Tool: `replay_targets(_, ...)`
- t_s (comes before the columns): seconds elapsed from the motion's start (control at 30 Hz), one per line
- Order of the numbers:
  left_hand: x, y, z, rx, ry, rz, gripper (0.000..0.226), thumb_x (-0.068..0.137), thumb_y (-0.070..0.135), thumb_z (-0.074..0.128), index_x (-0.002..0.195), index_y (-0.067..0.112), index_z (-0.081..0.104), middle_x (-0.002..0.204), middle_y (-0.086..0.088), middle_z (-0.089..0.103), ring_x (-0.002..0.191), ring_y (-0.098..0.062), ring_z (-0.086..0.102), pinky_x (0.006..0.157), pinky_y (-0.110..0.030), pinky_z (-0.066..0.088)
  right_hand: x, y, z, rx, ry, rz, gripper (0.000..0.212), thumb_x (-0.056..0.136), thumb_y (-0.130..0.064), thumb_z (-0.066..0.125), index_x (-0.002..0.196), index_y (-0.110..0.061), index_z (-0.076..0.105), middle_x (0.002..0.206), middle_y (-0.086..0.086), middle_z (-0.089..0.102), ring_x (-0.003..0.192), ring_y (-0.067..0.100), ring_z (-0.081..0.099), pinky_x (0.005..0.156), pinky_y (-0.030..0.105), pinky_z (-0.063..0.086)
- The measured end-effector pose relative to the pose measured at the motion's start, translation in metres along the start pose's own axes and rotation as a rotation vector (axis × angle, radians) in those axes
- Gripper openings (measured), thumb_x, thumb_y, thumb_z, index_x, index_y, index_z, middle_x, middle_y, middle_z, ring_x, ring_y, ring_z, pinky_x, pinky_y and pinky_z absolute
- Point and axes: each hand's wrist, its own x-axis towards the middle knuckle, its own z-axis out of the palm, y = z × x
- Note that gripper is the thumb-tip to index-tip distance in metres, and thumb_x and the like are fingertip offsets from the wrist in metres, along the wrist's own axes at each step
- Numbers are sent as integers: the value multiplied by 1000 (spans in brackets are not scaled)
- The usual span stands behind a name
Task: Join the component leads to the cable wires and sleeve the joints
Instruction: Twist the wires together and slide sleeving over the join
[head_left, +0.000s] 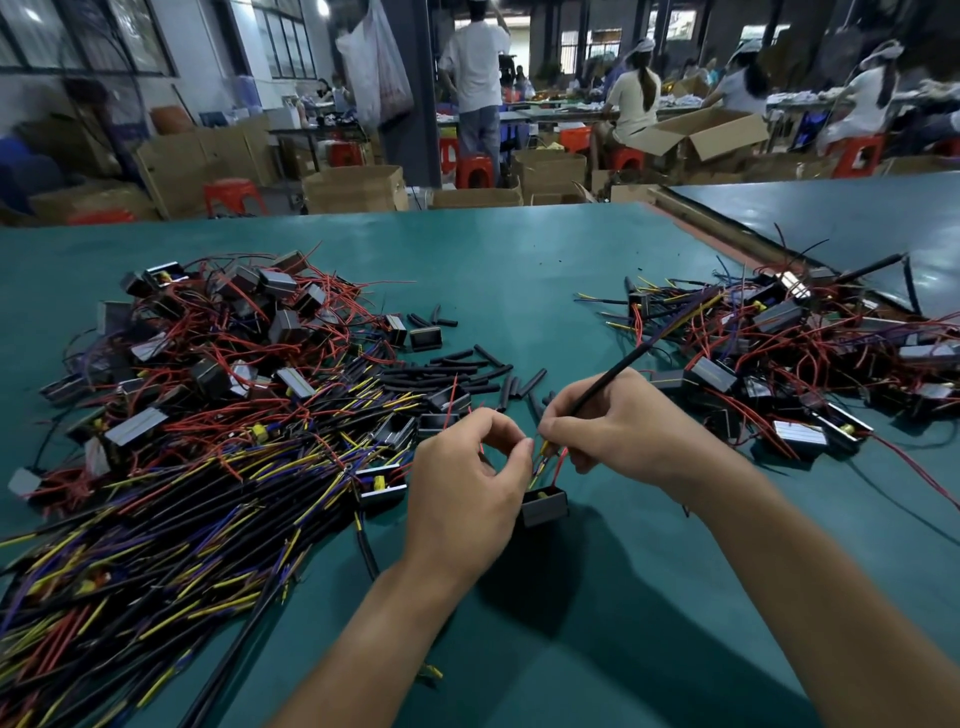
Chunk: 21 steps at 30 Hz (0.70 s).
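Observation:
A small black box component (544, 505) hangs just above the green table, its red and yellow leads rising between my hands. My left hand (465, 486) pinches a thin lead between thumb and forefinger. My right hand (618, 428) pinches the wire ends of a black cable (641, 353), which slants up to the right across the table. The joint itself is mostly hidden by my fingertips. Loose black sleeve pieces (467, 371) lie scattered beyond my hands.
A large heap of cables and boxed components (208, 395) covers the left of the table. A second heap of components with wires (810, 358) lies at the right. Bare green table surface (519, 649) lies below my wrists. People sit among cardboard boxes in the background.

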Motion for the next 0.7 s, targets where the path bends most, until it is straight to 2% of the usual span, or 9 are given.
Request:
replay_targets(0.07,1,0,-2,-39,5,-35,7,77,28,70,77,25,63,69,13,65,42,-8,42,48,-26,41,-1,-1,0,3,17,-25,17,86,-4,65,70,-6,68,56,-2,66,48,12,57,50,24,52)
replay_targets(0.17,2,0,-5,-71,3,-74,16,75,23,77,83,27,64,70,13,67,48,-10,50,52,-35,48,-1,-1,2,-10,30,-36,14,86,-4,66,73,-4,68,55,-2,65,48,13,57,52,27,52)
replay_targets(0.27,3,0,-5,-24,15,-52,12,76,17,80,80,24,70,70,14,69,58,-1,57,57,-26,47,-1,-2,2,-6,-6,-5,10,87,-2,63,78,-2,68,56,-2,67,46,11,54,49,23,50)
replay_targets(0.37,4,1,-5,12,10,-20,9,77,18,79,75,24,73,69,19,69,62,1,60,57,-18,44,-2,-3,3,13,-57,44,5,88,0,61,87,-1,66,58,1,69,45,9,53,49,20,50)
replay_targets(0.5,3,2,-5,29,23,-12,9,77,18,79,73,25,74,70,22,68,60,-1,59,56,-17,43,-2,-3,5,27,-45,56,6,88,0,61,87,-6,62,57,2,69,46,12,54,50,21,49)
replay_targets(0.7,3,3,-7,5,-11,-33,10,76,16,75,70,24,72,65,17,68,53,0,55,54,-22,43,1,-1,4,33,-5,-24,19,89,-4,64,72,-9,60,51,-3,64,46,12,55,49,21,48)
